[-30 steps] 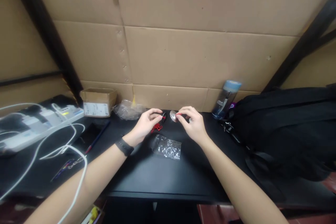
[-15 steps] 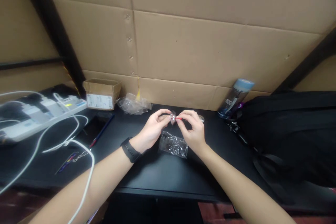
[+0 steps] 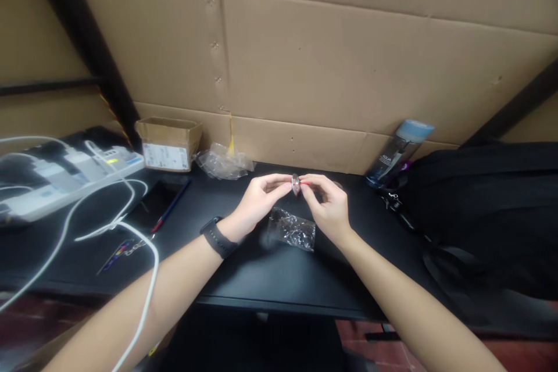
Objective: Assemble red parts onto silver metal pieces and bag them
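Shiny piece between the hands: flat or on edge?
On edge: the shiny piece shows a narrow upright oval between left hand and right hand.

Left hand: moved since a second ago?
Yes, slightly right: the left hand now sits farther from the small cardboard box, even allowing for the shifted view.

Creased cardboard wall [image 3: 296, 64], dark slanted posts [image 3: 81, 35], black desk [image 3: 261, 276], reddish floor [image 3: 394, 354]
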Tool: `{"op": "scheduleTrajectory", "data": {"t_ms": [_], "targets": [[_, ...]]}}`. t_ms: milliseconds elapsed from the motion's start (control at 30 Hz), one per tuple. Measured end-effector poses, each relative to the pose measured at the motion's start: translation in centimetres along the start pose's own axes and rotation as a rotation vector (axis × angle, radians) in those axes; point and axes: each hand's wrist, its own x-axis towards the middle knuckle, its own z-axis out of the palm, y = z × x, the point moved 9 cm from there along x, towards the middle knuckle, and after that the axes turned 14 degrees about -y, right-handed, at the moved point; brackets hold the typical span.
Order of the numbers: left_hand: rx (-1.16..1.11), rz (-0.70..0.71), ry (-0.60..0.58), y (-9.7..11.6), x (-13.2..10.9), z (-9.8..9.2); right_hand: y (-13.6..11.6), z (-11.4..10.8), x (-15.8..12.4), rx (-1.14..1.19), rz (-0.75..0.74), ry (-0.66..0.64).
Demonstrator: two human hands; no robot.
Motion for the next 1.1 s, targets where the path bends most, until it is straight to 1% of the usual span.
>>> {"op": "scheduleTrajectory", "data": {"t_ms": [167, 333, 433, 567, 700, 833, 1000, 1100], "targets": [[0.05, -0.01, -0.046, 0.6, -0.1, 0.4, 0.4, -0.3, -0.1, 0.043, 0.031, 0.016], [0.111, -0.034, -0.091, 0.2, -0.1, 0.8, -0.3, -0.3, 0.1, -0.005, 0.002, -0.018], [0.12, -0.038, -0.085, 0.0, 0.0, 0.6, -0.6, -0.2, 0.3, -0.046, -0.033, -0.092], [0.09, -0.032, -0.088, -0.1, 0.1, 0.3, 0.4, 0.1, 0.5, 0.003, -0.032, -0.244], [0.104, -0.064, -0.116, -0.2, 0.3, 0.3, 1.3, 0.0, 0.7, 0.044, -0.014, -0.298], [0.144, -0.104, -0.148, -0.7, 0.3, 0.2, 1.0, 0.3, 0.8, -0.038, -0.036, -0.339], [0.256, -0.12, -0.237, -1.9, 0.5, 0.5, 0.2, 1.1, 0.6, -0.176, -0.111, -0.428], [0.429, -0.122, -0.286, -1.9, 0.4, 0.8, 0.3, 1.5, 0.4, -0.215, -0.115, -0.475]]}}
